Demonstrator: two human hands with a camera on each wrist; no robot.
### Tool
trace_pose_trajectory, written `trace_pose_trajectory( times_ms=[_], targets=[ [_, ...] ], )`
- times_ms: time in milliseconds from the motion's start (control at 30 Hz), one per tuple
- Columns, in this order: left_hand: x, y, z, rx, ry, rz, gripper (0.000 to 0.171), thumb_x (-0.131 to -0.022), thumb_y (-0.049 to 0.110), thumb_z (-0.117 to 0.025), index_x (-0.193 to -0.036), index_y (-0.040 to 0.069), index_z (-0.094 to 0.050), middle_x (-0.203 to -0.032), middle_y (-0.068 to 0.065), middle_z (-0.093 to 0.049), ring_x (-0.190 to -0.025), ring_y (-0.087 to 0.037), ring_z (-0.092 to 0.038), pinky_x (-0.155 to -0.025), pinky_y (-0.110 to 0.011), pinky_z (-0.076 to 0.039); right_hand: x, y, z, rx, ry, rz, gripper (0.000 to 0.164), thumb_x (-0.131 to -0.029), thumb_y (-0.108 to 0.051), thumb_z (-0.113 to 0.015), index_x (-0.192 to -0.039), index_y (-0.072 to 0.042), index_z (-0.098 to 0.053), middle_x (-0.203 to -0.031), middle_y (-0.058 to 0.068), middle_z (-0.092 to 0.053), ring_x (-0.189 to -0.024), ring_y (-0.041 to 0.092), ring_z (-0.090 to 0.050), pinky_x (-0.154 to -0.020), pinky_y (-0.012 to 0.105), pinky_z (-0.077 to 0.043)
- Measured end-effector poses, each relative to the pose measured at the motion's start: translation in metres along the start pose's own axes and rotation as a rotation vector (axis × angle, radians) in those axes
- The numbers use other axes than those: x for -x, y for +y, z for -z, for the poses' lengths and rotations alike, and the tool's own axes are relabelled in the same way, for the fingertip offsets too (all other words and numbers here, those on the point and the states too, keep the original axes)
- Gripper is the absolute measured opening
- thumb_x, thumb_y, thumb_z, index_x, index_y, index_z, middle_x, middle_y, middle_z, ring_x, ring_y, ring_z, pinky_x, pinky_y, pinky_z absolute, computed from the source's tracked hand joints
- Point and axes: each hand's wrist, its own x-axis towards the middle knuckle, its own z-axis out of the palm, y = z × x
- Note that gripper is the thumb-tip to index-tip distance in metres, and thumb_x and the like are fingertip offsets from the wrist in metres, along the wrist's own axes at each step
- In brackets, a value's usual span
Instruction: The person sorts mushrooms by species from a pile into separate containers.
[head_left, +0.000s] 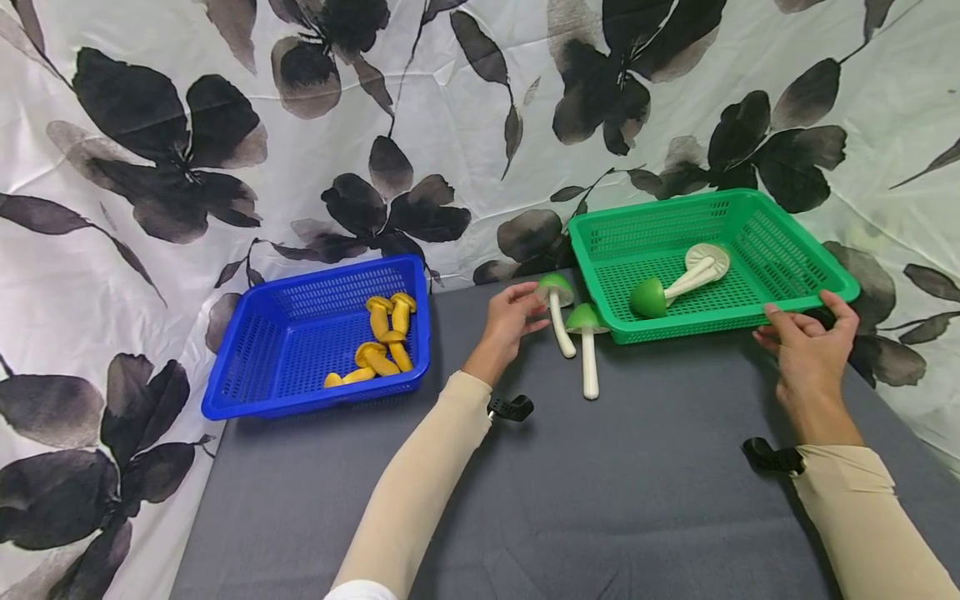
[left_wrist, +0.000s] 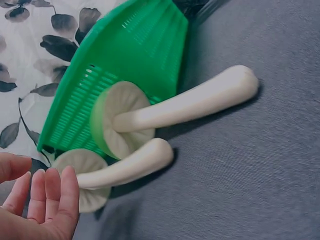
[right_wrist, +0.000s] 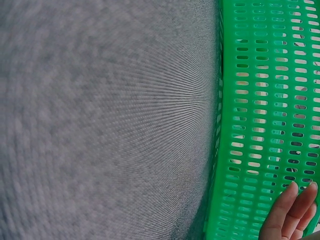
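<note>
My left hand point(head_left: 507, 321) hovers at the green cap of a toy mushroom point(head_left: 561, 329), fingers loosely bent and nothing held. In the left wrist view the fingertips overlap that mushroom's stem end near the cap point(left_wrist: 92, 200). Another green-capped mushroom point(head_left: 589, 358) lies just to its right, its cap against the green basket's corner. At the basket's near right corner, my right hand point(head_left: 813, 358) grips the rim of the green basket point(head_left: 705, 329). The right wrist view has its fingers point(right_wrist: 282, 210) on the slotted outer wall. Inside the basket lie two green mushrooms point(head_left: 648, 298), one cap underside up.
To the left stands a blue basket point(head_left: 258, 342) with several yellow mushrooms point(head_left: 378, 354) in its right part. A grey cloth point(head_left: 525, 500) covers the table. Behind it hangs a white fabric point(head_left: 465, 108) with dark flowers. Black bands point(head_left: 512, 407) circle both wrists.
</note>
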Motion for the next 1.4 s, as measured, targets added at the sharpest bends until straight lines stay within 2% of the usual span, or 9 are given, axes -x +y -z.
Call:
trace_pose_trajectory(
  times_ms=[100, 167, 300, 433, 600, 733, 1000, 1233, 1400],
  targets=[
    [0.001, -0.007, 0.003, 0.001, 0.011, 0.011, 0.037, -0.098, 0.001, -0.062, -0.134, -0.002, -0.061, -0.128, -0.028, -0.061, -0.116, -0.045, -0.063, -0.082, -0.044, -0.060, -0.001, 0.001, 0.000, -0.004, -0.001, 0.001, 0.080, -0.086, 0.003, -0.077, -0.145, -0.023, -0.030, -0.087, 0.003, -0.069, -0.063, 0.016, -0.068, -0.057, 0.027, -0.058],
    [0.001, -0.011, 0.004, -0.001, 0.017, 0.011, 0.036, -0.097, 0.001, -0.063, -0.134, -0.003, -0.061, -0.120, -0.023, -0.065, -0.115, -0.044, -0.064, -0.082, -0.045, -0.060, -0.001, 0.002, 0.001, -0.007, 0.000, 0.001, 0.080, -0.085, 0.003, -0.078, -0.145, -0.023, -0.031, -0.087, 0.004, -0.069, -0.063, 0.015, -0.068, -0.057, 0.027, -0.058],
    [0.002, -0.017, 0.007, -0.011, 0.030, 0.008, 0.037, -0.096, 0.002, -0.065, -0.132, -0.003, -0.062, -0.098, -0.006, -0.067, -0.104, -0.036, -0.069, -0.082, -0.046, -0.060, -0.002, 0.003, 0.002, -0.003, 0.003, -0.002, 0.083, -0.083, -0.001, -0.081, -0.145, -0.024, -0.031, -0.089, 0.005, -0.069, -0.063, 0.015, -0.068, -0.057, 0.027, -0.058],
    [0.002, -0.023, 0.009, -0.008, 0.038, 0.006, 0.038, -0.095, 0.002, -0.066, -0.132, -0.005, -0.061, -0.093, -0.002, -0.065, -0.091, -0.026, -0.070, -0.085, -0.050, -0.059, -0.001, 0.003, 0.002, 0.005, 0.005, -0.008, 0.083, -0.083, -0.001, -0.081, -0.145, -0.024, -0.031, -0.089, 0.004, -0.068, -0.063, 0.015, -0.068, -0.057, 0.027, -0.059],
    [0.003, -0.028, 0.007, -0.017, 0.046, -0.005, 0.038, -0.094, 0.000, -0.066, -0.131, -0.007, -0.060, -0.106, -0.017, -0.069, -0.092, -0.031, -0.071, -0.088, -0.053, -0.057, -0.001, 0.004, 0.003, 0.002, 0.011, -0.010, 0.083, -0.083, -0.002, -0.082, -0.144, -0.024, -0.032, -0.088, 0.004, -0.068, -0.063, 0.015, -0.068, -0.057, 0.027, -0.059],
    [0.003, -0.029, 0.004, -0.043, 0.038, -0.005, 0.039, -0.095, -0.001, -0.065, -0.133, -0.007, -0.059, -0.121, -0.026, -0.066, -0.097, -0.034, -0.071, -0.091, -0.054, -0.055, -0.001, 0.003, 0.002, 0.000, 0.014, -0.011, 0.083, -0.083, -0.002, -0.082, -0.144, -0.024, -0.031, -0.088, 0.004, -0.068, -0.063, 0.015, -0.068, -0.057, 0.027, -0.059],
    [0.003, -0.030, -0.002, -0.077, 0.032, 0.024, 0.040, -0.094, -0.001, -0.063, -0.134, -0.006, -0.059, -0.120, -0.025, -0.067, -0.114, -0.042, -0.066, -0.094, -0.053, -0.054, 0.001, 0.003, 0.002, 0.001, 0.015, -0.007, 0.082, -0.083, -0.001, -0.081, -0.145, -0.024, -0.031, -0.088, 0.005, -0.067, -0.063, 0.016, -0.068, -0.057, 0.027, -0.059],
    [-0.003, -0.035, -0.004, -0.115, 0.052, 0.022, 0.040, -0.093, 0.000, -0.066, -0.133, -0.004, -0.062, -0.112, -0.018, -0.070, -0.110, -0.034, -0.069, -0.093, -0.048, -0.056, -0.001, 0.004, 0.002, -0.008, 0.010, -0.007, 0.083, -0.082, -0.001, -0.082, -0.144, -0.025, -0.032, -0.087, 0.005, -0.067, -0.063, 0.016, -0.068, -0.057, 0.027, -0.059],
    [-0.007, -0.037, -0.008, -0.140, 0.050, 0.015, 0.039, -0.095, 0.000, -0.066, -0.133, -0.005, -0.061, -0.118, -0.019, -0.070, -0.110, -0.032, -0.069, -0.093, -0.045, -0.056, -0.002, 0.005, 0.002, -0.019, 0.010, -0.003, 0.083, -0.082, 0.000, -0.082, -0.143, -0.024, -0.032, -0.086, 0.005, -0.068, -0.062, 0.017, -0.068, -0.056, 0.028, -0.059]
  ],
)
